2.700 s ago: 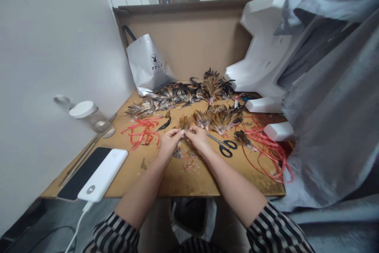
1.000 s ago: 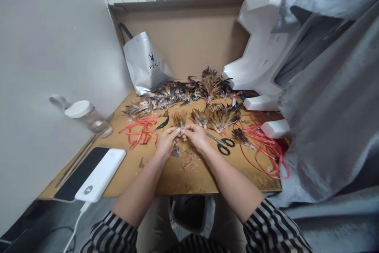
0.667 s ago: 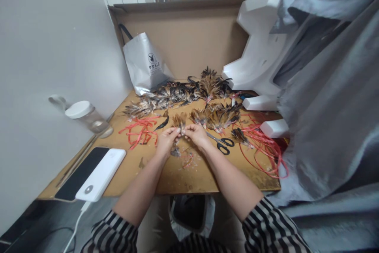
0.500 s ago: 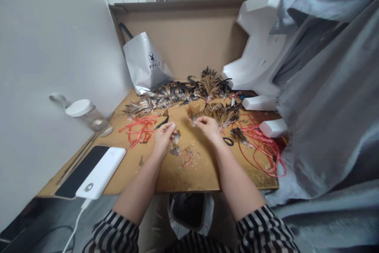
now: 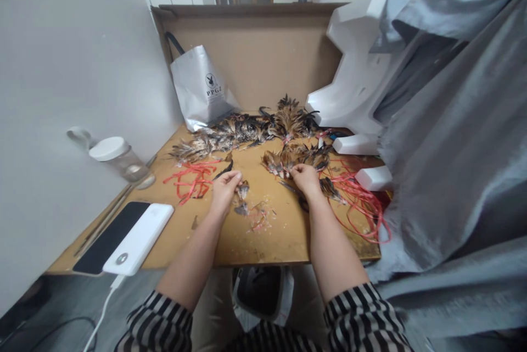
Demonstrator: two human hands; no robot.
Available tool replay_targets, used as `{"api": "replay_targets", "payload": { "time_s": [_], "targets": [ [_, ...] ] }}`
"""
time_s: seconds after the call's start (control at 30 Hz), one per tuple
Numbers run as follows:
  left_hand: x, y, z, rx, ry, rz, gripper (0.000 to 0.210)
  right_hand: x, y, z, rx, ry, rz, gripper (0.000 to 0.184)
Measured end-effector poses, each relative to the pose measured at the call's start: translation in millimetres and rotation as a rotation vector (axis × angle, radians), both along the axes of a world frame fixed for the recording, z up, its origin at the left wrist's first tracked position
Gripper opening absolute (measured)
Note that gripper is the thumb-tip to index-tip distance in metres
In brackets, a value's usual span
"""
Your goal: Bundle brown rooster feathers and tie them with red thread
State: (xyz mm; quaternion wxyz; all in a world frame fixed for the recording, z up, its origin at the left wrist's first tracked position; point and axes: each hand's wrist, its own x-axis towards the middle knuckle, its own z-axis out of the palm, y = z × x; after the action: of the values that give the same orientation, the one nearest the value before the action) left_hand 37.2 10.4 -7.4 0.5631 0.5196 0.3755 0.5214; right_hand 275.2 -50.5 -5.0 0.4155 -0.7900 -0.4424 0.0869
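My left hand hovers over the left middle of the table, thumb and fingertips pressed together; whatever is between them is too small to make out. Just right of it lie small loose feathers. My right hand pinches at the tied stem end of a brown feather bunch in the front row of bunches. Dark scissors lie partly hidden under that hand. Beside its wrist is a small dark feather bunch. Red and white scraps are scattered between my hands.
Behind lies a long heap of feathers by a silver bag. Red plastic strips are on the left, more red strands on the right. A jar, phone, white power bank and white foam flank the table.
My right hand has moved right and down onto the front row; the feather bunch it held up now lies at the row's left end. My left hand has barely moved.
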Motion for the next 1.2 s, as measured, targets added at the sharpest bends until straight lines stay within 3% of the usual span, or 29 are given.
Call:
{"api": "replay_targets", "payload": {
  "time_s": [0.37,0.5,0.6,0.7,0.87,1.03,1.13,1.2],
  "targets": [
    [0,1,-0.6,0.016,0.025,0.007,0.038,-7,-8,14.5,-0.290,-0.143,-0.087,0.025],
    [-2,2,2.2,0.020,0.003,0.041,0.037,-9,-12,21.4,-0.206,-0.145,-0.171,0.025],
    [-3,3,4.2,0.030,-0.019,0.062,0.035,-11,-12,23.4,-0.012,-0.129,-0.191,0.027],
    [-4,3,4.9,0.040,-0.043,0.060,0.034,-14,-8,20.0,0.180,-0.083,-0.079,0.032],
    [-4,4,5.4,0.038,-0.054,0.077,0.033,-15,-1,11.9,0.171,0.084,0.048,0.032],
    [-6,6,5.4,0.049,-0.059,0.090,0.031,-36,2,13.8,0.306,0.201,0.093,0.035],
    [-6,6,5.1,0.053,-0.067,0.104,0.030,-61,3,11.1,0.218,0.179,0.293,0.029],
    [-5,6,4.9,0.049,-0.077,0.114,0.030,-77,3,8.4,0.066,0.120,0.414,0.024]
  ]
}}
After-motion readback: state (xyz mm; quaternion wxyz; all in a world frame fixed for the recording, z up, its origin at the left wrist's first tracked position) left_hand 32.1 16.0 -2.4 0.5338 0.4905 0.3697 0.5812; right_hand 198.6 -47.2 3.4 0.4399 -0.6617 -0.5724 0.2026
